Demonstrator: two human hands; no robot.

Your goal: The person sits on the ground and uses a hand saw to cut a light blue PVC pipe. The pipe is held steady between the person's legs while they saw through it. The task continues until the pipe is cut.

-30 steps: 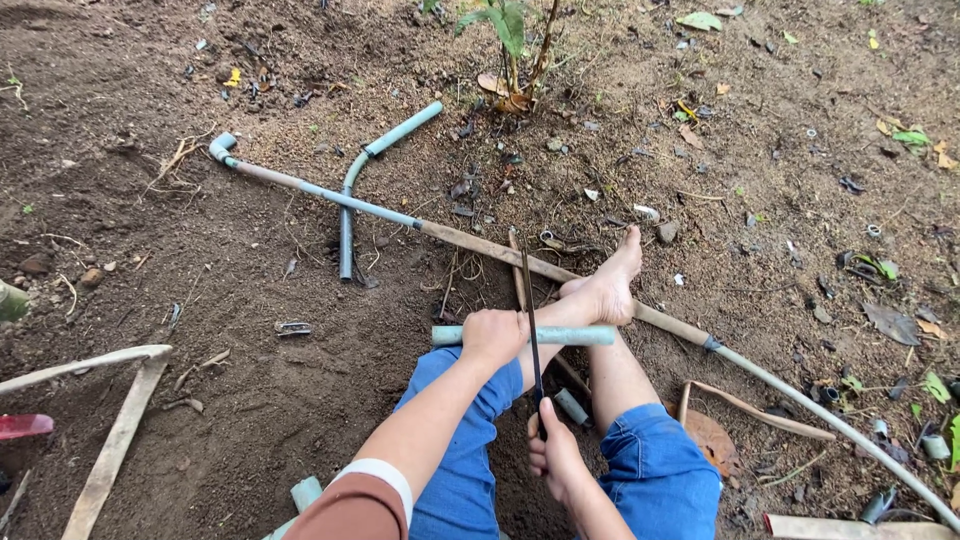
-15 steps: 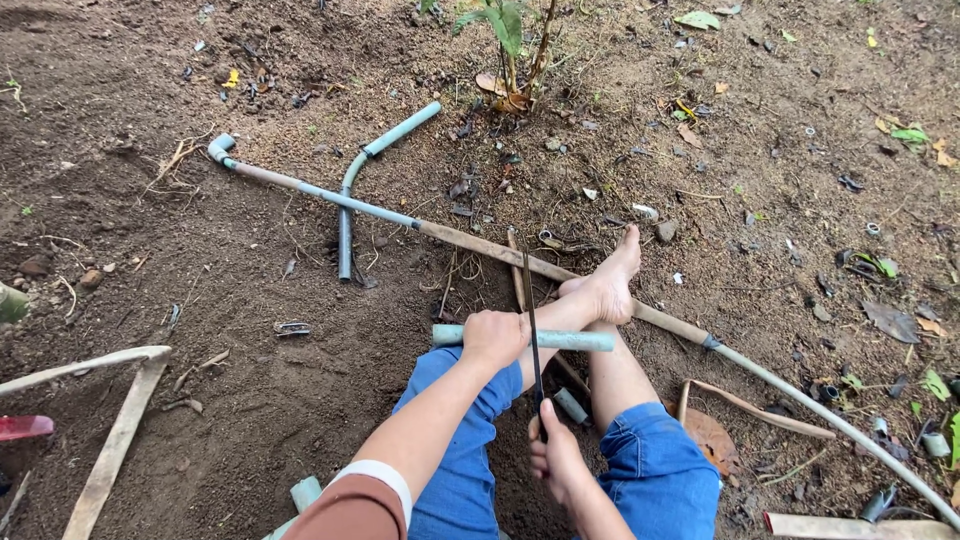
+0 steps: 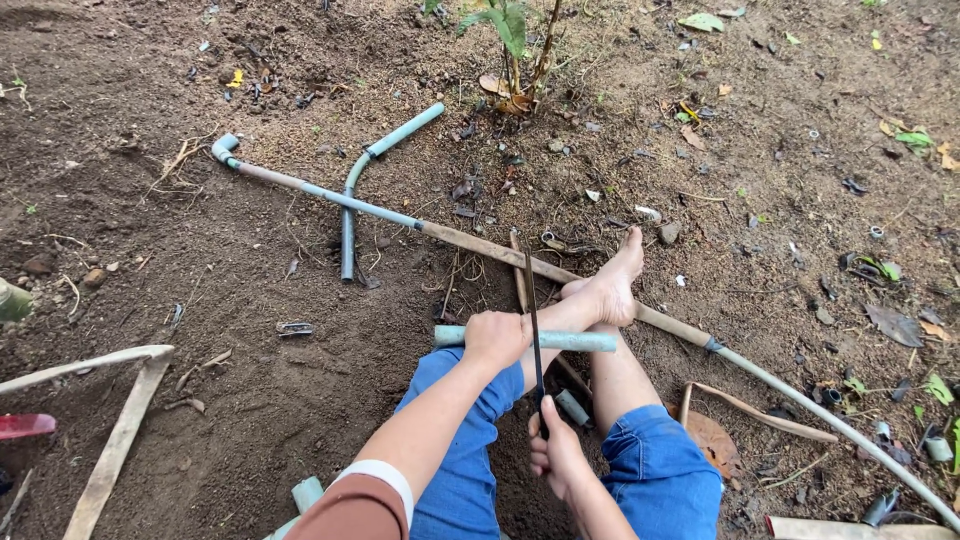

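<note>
Fingers of left hand (image 3: 495, 338) wrap short pipe (image 3: 570, 341).

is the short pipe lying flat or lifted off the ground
Lifted. The left hand holds the short pipe level across the shin, above the soil, while the right hand sets a saw blade across it.

- I see no packages, labels, signs or screens anywhere in my head view.
- Nothing on the bare soil carries a printed panel or wrapper that I can make out; a few small bits of litter at the right edge are too small to tell.
</note>
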